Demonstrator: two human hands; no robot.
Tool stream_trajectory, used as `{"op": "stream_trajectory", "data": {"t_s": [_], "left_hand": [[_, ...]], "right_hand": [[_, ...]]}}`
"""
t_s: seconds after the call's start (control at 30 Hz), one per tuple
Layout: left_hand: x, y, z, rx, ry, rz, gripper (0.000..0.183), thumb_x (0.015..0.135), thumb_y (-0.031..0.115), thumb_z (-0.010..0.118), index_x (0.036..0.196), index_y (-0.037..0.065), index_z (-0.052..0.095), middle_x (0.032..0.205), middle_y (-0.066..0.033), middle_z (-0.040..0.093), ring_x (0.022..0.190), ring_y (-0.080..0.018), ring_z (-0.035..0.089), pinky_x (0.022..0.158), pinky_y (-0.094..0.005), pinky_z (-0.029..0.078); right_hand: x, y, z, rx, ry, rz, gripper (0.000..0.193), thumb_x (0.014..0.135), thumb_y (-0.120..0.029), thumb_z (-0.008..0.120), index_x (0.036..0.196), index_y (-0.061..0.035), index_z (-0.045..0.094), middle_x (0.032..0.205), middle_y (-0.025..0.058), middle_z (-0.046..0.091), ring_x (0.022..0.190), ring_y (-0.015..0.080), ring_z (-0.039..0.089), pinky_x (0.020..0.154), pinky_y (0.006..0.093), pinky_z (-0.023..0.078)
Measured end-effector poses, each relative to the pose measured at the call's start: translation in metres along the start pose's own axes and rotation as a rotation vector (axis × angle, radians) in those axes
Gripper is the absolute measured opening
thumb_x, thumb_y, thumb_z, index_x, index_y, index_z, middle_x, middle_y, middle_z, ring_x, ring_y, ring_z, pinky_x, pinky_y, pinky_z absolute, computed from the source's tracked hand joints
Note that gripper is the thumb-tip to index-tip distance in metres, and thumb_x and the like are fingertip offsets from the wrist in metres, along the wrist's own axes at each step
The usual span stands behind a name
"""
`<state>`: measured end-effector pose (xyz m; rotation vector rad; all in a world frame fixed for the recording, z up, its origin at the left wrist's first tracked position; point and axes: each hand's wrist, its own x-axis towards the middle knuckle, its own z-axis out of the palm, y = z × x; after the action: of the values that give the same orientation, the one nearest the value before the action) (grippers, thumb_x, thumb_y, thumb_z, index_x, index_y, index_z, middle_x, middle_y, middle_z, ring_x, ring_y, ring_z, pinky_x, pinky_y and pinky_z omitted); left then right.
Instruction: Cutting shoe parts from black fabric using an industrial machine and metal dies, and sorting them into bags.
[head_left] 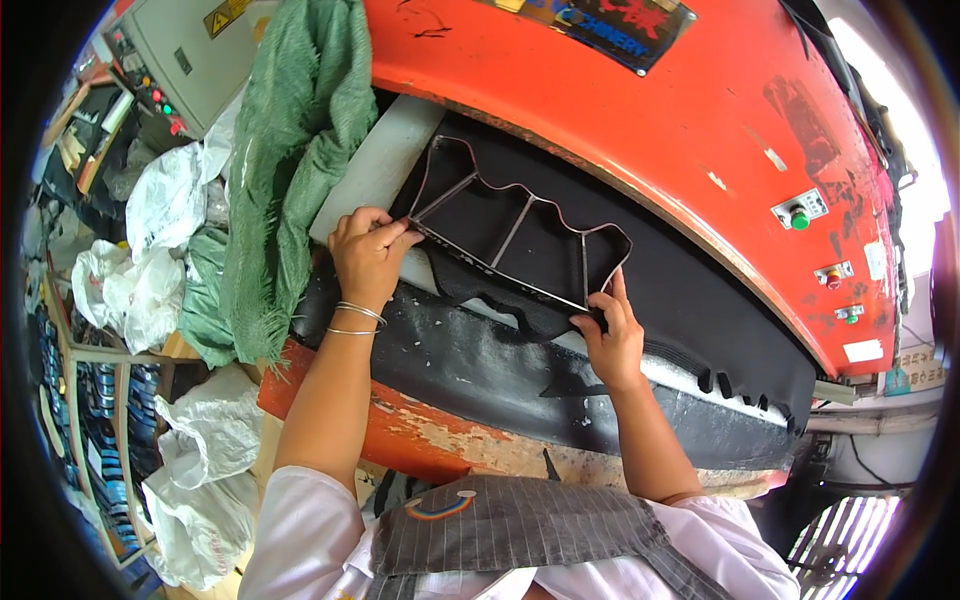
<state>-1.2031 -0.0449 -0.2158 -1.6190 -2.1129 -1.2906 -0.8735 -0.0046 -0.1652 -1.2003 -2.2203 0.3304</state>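
A thin metal cutting die with a wavy outline and inner bars lies on black sheet material spread over a white cutting board under the orange press head. My left hand, with thin bangles at the wrist, pinches the die's near left corner. My right hand presses its fingertips on the die's near right edge. The black sheet shows a wavy cut edge just in front of the die.
A green mesh cloth hangs at the left of the press. White plastic bags pile beside it, above shelves. A grey control box stands at the back left. Push buttons sit on the press head at right.
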Motion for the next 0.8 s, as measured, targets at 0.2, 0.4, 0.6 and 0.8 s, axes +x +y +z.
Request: {"op": "stream_trajectory", "data": {"t_s": [0.2,0.4,0.6,0.8], "left_hand": [[-0.002,-0.001,-0.002,0.041,0.015,0.013,0.019,0.069,0.027,0.079,0.084,0.014,0.076,0.09,0.0015,0.058,0.087,-0.0225,0.054,0.081,-0.0393,0.039],[-0.001,0.014,-0.002,0.097,-0.047,-0.009,0.026,0.071,0.03,0.079,0.089,0.013,0.076,0.095,-0.0018,0.059,0.095,-0.0251,0.053,0.086,-0.0408,0.04],[0.012,0.112,-0.032,-0.005,0.157,-0.033,0.043,0.08,0.026,0.073,0.115,0.005,0.06,0.105,-0.0154,0.062,0.101,-0.0326,0.055,0.092,-0.0428,0.042],[-0.006,0.302,0.042,-0.563,-0.458,0.317,0.022,0.078,0.021,0.074,0.095,0.007,0.071,0.094,-0.0108,0.067,0.094,-0.0277,0.063,0.085,-0.0366,0.05]], "right_hand": [[0.0,0.005,-0.002,0.019,0.033,-0.058,0.033,0.071,-0.013,0.078,0.1,-0.009,0.063,0.135,0.0343,0.043,0.108,0.0424,0.059,0.088,0.0425,0.051],[-0.001,0.018,-0.019,0.142,0.011,-0.097,0.045,0.073,-0.015,0.077,0.114,-0.0128,0.06,0.137,0.034,0.04,0.118,0.0433,0.052,0.098,0.0445,0.045],[-0.037,0.077,-0.159,0.298,0.402,-0.049,0.074,0.077,-0.011,0.077,0.14,-0.0017,0.041,0.144,0.0192,0.041,0.135,0.0318,0.039,0.111,0.0432,0.031],[-0.042,0.215,-0.358,-0.111,1.083,0.074,0.05,0.102,-0.031,0.042,0.14,0.0023,0.04,0.143,0.0173,0.043,0.135,0.0279,0.037,0.112,0.04,0.025]]}}
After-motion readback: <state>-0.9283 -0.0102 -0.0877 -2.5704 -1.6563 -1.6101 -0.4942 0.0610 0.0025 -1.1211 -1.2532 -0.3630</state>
